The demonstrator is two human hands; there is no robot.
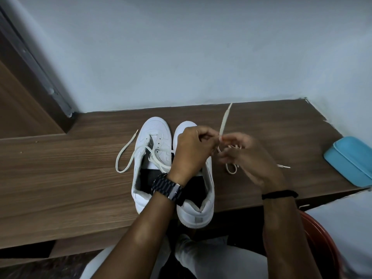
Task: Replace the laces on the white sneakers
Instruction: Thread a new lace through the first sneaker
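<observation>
Above right sneaker (203, 208), left hand (193, 152) and blurred right hand (243, 156) both pinch loose lace (225, 119); its end sticks up between them.

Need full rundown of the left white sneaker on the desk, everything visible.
The left white sneaker, smooth leather-like upper, stands upright on the brown wood-grain desk, toe toward the wall, heel toward the person. Dark lining shows in its opening. A cream flat lace is partly threaded: upper eyelets are empty, one end loops onto the desk at left. It stands close beside the right sneaker; neither hand touches it.
</observation>
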